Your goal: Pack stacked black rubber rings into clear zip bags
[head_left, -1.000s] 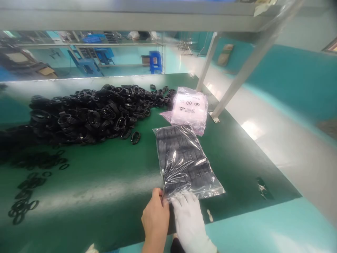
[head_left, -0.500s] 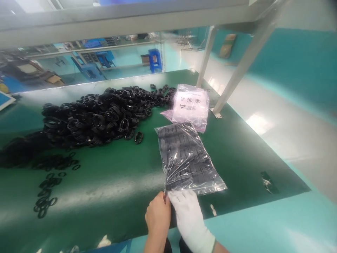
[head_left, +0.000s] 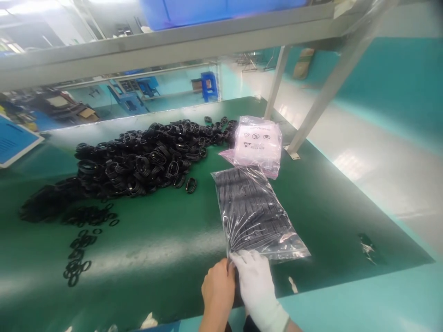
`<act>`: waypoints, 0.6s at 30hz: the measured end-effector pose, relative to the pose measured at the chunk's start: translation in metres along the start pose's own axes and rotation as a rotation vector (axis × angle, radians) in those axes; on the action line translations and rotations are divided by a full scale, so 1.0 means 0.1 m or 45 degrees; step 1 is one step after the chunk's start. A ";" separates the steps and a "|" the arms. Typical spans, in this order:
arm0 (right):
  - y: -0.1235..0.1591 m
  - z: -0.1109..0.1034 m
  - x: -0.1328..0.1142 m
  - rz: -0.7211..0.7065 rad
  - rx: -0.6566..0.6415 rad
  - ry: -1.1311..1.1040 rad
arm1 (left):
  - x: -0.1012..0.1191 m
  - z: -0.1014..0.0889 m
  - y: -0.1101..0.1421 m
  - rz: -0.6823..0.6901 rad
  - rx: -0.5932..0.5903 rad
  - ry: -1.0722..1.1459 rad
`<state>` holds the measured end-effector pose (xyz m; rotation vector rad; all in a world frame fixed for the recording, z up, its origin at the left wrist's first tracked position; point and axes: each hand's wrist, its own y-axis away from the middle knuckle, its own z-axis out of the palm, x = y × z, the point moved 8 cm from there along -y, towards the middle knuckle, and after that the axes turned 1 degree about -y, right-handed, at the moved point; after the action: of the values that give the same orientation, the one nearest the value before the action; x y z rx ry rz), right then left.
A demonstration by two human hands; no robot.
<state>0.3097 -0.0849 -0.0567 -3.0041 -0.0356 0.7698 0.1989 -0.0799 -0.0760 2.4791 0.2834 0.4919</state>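
A clear plastic bag (head_left: 254,210) packed with rows of black rings or coils lies on the green table, its near edge toward me. My left hand (head_left: 218,286), bare, is closed and pinches the bag's near left corner. Beside it my right hand (head_left: 258,283), in a white glove, grips the same edge with its fingers curled over the plastic. The thumbs are mostly hidden. Touching the bag's far end is a pink printed plastic bag (head_left: 258,143).
A big heap of coiled black cables (head_left: 145,159) covers the table's back left. Loose black rings (head_left: 78,253) lie at the left. A metal post (head_left: 320,103) stands at the right under an overhead shelf (head_left: 194,44). A blue-and-white panel (head_left: 17,138) sits at the far left.
The camera view has shifted, so the table's contents appear farther right. Both hands keep hold of the bag's near edge, now drawn closer together at its left corner.
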 end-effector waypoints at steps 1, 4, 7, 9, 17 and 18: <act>-0.01 0.00 0.00 -0.007 -0.002 0.006 | 0.00 0.00 0.00 -0.002 0.001 0.010; -0.01 0.02 -0.03 -0.063 -0.007 0.003 | -0.03 0.01 0.00 -0.026 0.007 0.032; 0.01 0.03 -0.01 -0.041 0.036 0.039 | -0.05 0.01 -0.01 -0.014 0.001 0.038; 0.03 0.03 0.01 -0.009 0.073 0.053 | -0.05 0.02 -0.02 0.023 -0.029 0.059; 0.11 0.03 0.10 0.047 0.081 0.023 | -0.24 -0.01 0.00 -0.051 -0.081 0.125; 0.12 0.02 0.10 0.039 0.072 0.027 | -0.25 -0.02 0.01 -0.036 -0.082 0.175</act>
<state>0.3174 -0.0965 -0.0634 -2.9658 0.0328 0.7292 0.1758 -0.0868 -0.0811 2.3799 0.3518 0.6511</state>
